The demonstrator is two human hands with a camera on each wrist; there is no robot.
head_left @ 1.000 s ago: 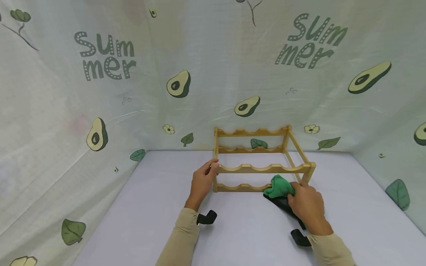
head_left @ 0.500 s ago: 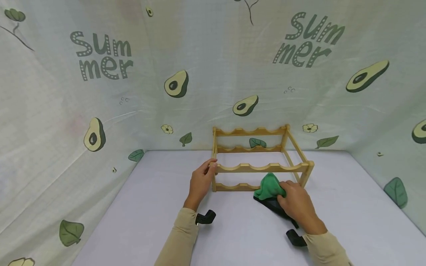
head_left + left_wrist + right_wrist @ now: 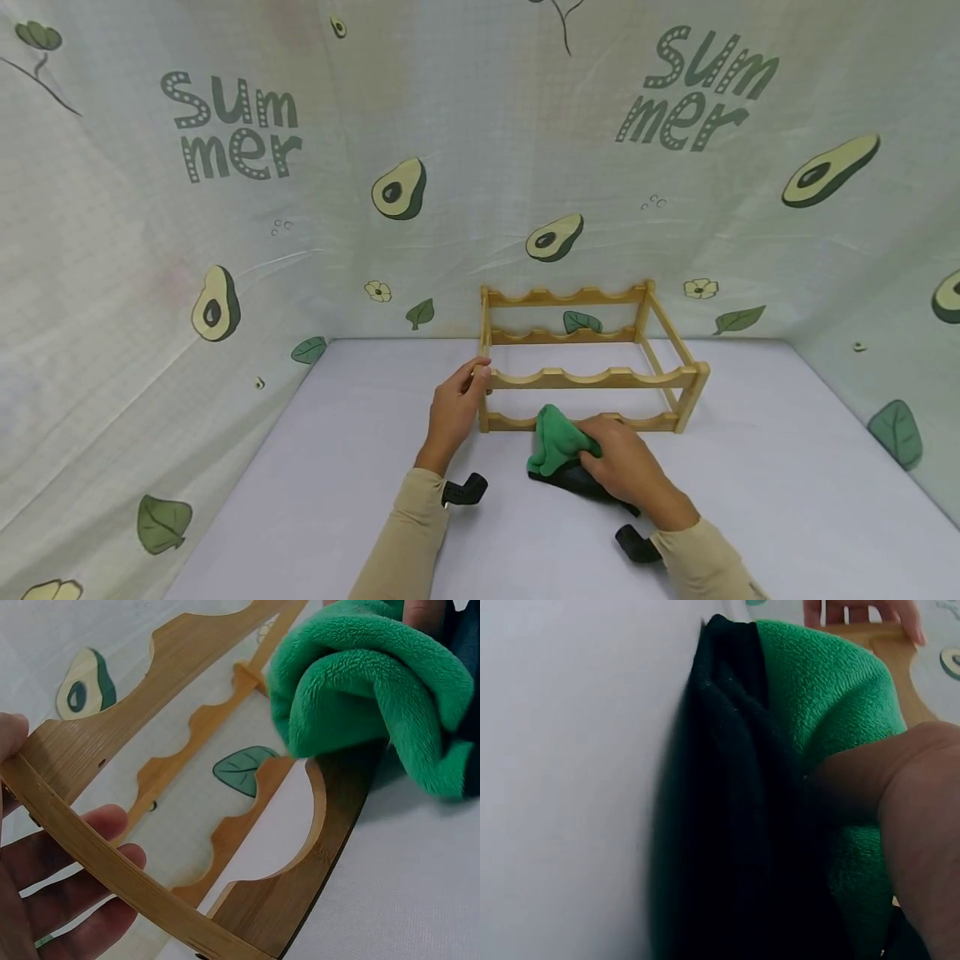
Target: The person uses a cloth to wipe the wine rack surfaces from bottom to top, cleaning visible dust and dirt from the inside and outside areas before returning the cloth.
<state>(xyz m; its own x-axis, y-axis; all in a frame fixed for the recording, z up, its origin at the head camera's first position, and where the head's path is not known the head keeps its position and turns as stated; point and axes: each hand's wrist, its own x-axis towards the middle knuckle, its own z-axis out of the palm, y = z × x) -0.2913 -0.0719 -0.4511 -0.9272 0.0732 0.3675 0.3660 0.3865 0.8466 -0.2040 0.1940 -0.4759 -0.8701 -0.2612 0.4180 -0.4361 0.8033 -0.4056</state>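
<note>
Two grips at once: with the right hand (image 3: 628, 465), clasped a bunched green cloth (image 3: 555, 442) between thumb and fingers, bulging out past the fingertips, low in front of the wooden rack (image 3: 570, 380) and close by its bottom rail; from these views, could not tell touching from merely near. Saw dark fabric (image 3: 576, 481) under the green, trailing back below the palm over the white table (image 3: 360, 500). With the left hand (image 3: 453, 408), grasped the rack's upper front left corner, up and left of the cloth. On the patterned backdrop (image 3: 465, 92), read "summer" twice, split "sum" over "mer": nearly level in the left lettering (image 3: 246, 152), slanted in the right lettering (image 3: 682, 121).
</note>
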